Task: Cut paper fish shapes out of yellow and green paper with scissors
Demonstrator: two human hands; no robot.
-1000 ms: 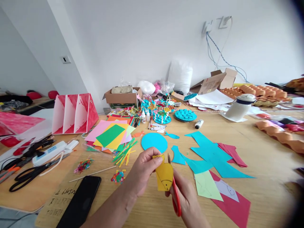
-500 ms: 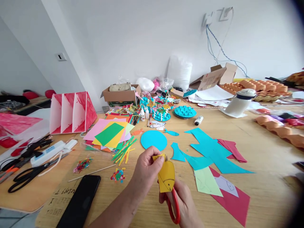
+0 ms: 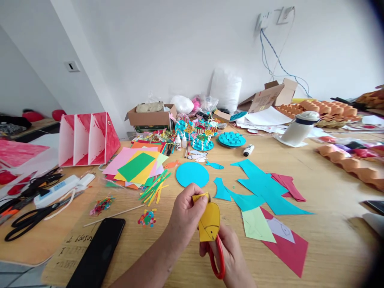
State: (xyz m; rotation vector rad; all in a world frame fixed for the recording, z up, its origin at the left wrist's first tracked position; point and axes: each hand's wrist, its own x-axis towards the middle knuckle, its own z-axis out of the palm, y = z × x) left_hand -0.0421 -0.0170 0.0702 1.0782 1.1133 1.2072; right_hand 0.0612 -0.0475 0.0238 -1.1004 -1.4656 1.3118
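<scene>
Between thumb and fingers, my left hand (image 3: 187, 210) pinches the upper end of a piece of yellow paper (image 3: 209, 222) with a fish drawn on it in dark lines. The fish's head points down towards me, and its right side has a curved cut edge. My right hand (image 3: 229, 250) is closed around the red handles of a pair of scissors (image 3: 220, 260). The blades pass behind the paper, and a dark tip shows at its upper right edge. Just beyond my hands lies a blue paper circle (image 3: 192, 174).
Blue paper offcuts (image 3: 267, 188), a pale green sheet (image 3: 257, 226) and red paper (image 3: 295, 252) lie to the right. On the left are stacked coloured sheets (image 3: 135, 168), paper strips (image 3: 154, 188), a black phone (image 3: 97, 256) and black-handled scissors (image 3: 33, 220). Glue bottles (image 3: 178, 142) stand farther back.
The view has shifted slightly, so the table things sit a little further left and higher. Both hands keep their grips on the yellow paper and scissors, with hardly any movement.
</scene>
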